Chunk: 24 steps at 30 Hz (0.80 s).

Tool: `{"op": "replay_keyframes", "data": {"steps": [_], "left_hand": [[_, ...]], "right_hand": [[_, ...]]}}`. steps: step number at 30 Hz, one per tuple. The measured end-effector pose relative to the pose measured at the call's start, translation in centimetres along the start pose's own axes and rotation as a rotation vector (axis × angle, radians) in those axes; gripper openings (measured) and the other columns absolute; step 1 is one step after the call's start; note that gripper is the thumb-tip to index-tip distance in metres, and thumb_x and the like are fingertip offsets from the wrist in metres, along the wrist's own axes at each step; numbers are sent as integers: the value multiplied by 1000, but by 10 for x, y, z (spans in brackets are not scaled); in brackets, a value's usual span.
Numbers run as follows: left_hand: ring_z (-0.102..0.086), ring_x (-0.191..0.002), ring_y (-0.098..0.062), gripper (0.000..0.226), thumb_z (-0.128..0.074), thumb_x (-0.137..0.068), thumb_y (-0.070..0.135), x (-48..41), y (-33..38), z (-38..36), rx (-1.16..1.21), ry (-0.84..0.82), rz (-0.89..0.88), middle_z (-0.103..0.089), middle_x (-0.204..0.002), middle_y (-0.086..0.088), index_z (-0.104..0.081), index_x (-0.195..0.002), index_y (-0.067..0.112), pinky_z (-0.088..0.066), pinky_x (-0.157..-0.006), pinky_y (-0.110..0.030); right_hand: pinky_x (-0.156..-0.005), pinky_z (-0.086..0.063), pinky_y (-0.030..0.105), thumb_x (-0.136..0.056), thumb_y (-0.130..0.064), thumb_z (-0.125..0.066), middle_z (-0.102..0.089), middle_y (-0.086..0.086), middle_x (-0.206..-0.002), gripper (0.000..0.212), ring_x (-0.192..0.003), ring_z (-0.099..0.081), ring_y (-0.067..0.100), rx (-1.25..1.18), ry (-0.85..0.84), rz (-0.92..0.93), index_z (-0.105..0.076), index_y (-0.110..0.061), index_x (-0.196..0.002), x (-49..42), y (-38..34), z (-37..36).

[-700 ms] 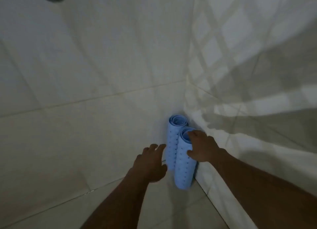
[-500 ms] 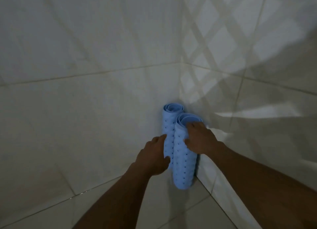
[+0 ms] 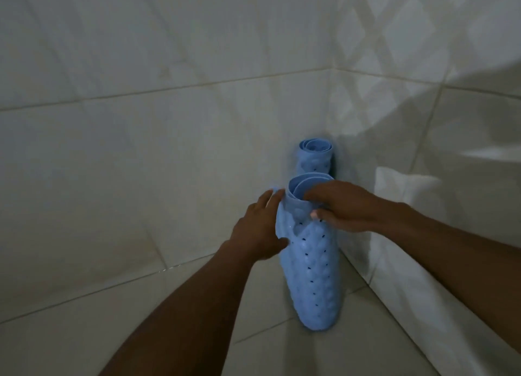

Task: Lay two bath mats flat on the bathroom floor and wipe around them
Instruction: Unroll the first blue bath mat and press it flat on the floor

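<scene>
Two light blue bath mats with small holes stand rolled up on end in the corner of the tiled walls. The nearer rolled mat (image 3: 313, 277) is in front, its top rim gripped by my right hand (image 3: 341, 206), fingers inside the roll and thumb outside. My left hand (image 3: 258, 229) presses against its left side, fingers on the loose outer edge. The farther rolled mat (image 3: 314, 158) stands behind it against the corner, untouched, its lower part hidden.
Pale tiled walls (image 3: 141, 121) meet in the corner behind the mats. The tiled floor (image 3: 282, 347) shows below, with a patterned patch of light on the right wall (image 3: 394, 51).
The nearer mat has come forward, away from the farther one. My right hand has gone from resting on its top to gripping its rim, and my left hand has moved up its side.
</scene>
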<state>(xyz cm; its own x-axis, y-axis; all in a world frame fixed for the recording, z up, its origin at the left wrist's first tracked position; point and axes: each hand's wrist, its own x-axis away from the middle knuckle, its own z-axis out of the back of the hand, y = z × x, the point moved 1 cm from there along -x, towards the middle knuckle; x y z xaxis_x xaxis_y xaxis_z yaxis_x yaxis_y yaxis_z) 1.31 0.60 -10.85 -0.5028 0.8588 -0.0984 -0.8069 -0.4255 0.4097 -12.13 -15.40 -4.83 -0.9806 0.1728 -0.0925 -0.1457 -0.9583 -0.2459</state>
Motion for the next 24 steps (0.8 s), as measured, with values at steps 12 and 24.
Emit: {"op": "replay_keyframes", "data": {"steps": [12, 24], "left_hand": [[-60, -109, -27, 67, -83, -74, 56, 162, -100, 77, -44, -48, 373, -66, -120, -7, -63, -121, 13, -50, -91, -39], [-64, -97, -27, 48, -88, -65, 52, 271, -216, 42, -82, -225, 617, -67, -101, -4, -65, -97, 25, -51, -79, -36]], "right_hand": [[-74, -37, 32, -101, -39, -47, -65, 2, -103, 27, -97, -64, 28, 256, -28, 217, -60, -16, -108, -25, -182, -66], [-81, -42, 37, -100, -35, -52, -55, 14, -131, 35, -114, -59, 34, 283, -457, 161, -57, -13, -125, -59, -311, -196]]}}
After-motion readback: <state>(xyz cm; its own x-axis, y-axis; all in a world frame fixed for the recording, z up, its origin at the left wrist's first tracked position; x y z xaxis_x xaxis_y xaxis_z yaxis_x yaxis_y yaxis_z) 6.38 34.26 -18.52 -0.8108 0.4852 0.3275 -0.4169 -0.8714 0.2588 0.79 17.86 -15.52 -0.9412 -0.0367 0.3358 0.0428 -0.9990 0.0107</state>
